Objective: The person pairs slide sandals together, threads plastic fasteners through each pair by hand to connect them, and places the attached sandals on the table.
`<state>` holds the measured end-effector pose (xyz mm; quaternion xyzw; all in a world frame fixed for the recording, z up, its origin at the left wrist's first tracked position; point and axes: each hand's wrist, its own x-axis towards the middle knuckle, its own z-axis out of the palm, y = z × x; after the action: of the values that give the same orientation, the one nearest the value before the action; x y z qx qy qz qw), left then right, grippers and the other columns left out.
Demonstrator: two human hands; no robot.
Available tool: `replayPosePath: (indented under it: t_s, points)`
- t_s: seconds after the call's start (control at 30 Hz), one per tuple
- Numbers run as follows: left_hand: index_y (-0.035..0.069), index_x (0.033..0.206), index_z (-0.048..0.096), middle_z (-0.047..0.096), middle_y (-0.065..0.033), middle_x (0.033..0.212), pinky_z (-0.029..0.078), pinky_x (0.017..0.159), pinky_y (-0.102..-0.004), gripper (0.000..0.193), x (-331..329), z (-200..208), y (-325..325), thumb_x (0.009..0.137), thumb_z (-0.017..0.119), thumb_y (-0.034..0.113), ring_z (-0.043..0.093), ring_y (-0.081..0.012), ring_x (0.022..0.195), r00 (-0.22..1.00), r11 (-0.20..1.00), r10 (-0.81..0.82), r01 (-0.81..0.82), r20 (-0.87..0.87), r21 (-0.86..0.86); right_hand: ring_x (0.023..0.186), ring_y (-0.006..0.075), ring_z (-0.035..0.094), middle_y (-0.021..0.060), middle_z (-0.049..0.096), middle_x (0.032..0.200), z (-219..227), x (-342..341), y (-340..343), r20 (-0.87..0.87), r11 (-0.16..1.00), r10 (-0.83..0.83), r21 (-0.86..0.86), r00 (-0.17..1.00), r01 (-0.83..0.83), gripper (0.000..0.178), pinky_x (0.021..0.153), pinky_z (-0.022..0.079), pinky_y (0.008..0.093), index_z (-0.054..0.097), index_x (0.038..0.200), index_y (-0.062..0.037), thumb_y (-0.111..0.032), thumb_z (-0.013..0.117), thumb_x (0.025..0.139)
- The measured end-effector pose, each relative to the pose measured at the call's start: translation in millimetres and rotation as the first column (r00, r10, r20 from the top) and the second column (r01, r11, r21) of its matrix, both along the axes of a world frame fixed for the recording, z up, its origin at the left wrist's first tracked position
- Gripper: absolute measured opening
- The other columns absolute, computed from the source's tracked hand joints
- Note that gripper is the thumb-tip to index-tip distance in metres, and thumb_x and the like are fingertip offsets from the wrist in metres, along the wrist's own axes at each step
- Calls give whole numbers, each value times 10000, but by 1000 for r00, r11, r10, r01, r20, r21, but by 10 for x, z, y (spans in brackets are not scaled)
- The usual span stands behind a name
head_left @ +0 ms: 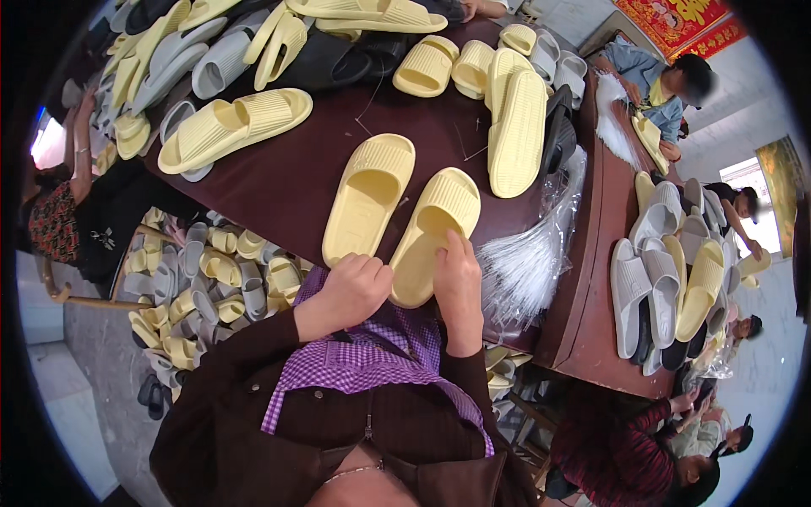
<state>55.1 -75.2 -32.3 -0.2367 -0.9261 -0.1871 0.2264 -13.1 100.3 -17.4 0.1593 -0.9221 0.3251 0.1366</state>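
Head view: two yellow slide sandals lie side by side, toes pointing far, at the near edge of the table (pixel 279 198). The left hand (pixel 351 291) is curled up at the heel of the left yellow slide (pixel 369 198). Its fingertips are hidden, so I cannot tell if it pinches the shoe. The right hand (pixel 459 283) has bent fingers at the right edge of the right yellow slide (pixel 435 228), just below the strap. It touches the shoe, but I cannot tell how tightly it holds on. The heels are close to the person's purple checked apron (pixel 338 372), so a pull toward the body could tip a shoe off the table. The right slide looks more likely to twist, because the hand is on one side of it. If only one shoe gets a push, the two may stop lining up. On the right, a bundle of clear plastic strands (pixel 528 266) sits near the right hand, and an elbow swung that way might mess it up. Past it, a yellow slide pair (pixel 515 127) leans together beside a black slide (pixel 557 127), and a bump could knock them over. On the far left, another yellow slide pair (pixel 236 127) looks much the same, so the pairs could get mixed up. A shoe dropped on the left might get lost in the slide pile (pixel 203 287) there.
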Motion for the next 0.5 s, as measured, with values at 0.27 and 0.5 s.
replayPosePath:
  t_s: [0.27, 0.5]
  points:
    - [72, 656, 454, 458, -78, 617, 408, 553, -354, 164, -265, -128, 177, 718, 606, 77, 510, -241, 582, 994, 994, 111, -111, -11, 27, 786, 379, 626, 222, 642, 896, 202, -412, 338, -84, 987, 29, -154, 996, -42, 148, 697, 505, 389, 642, 959, 20, -43, 578, 841]
    - [67, 657, 460, 467, -79, 617, 407, 536, -351, 151, -290, -87, 267, 711, 602, 76, 511, -235, 575, 995, 996, 91, -91, -26, 18, 753, 356, 643, 218, 655, 779, 173, -1290, 304, 78, 990, -125, 82, 989, 119, 270, 717, 497, 409, 685, 865, 24, -233, 612, 826]
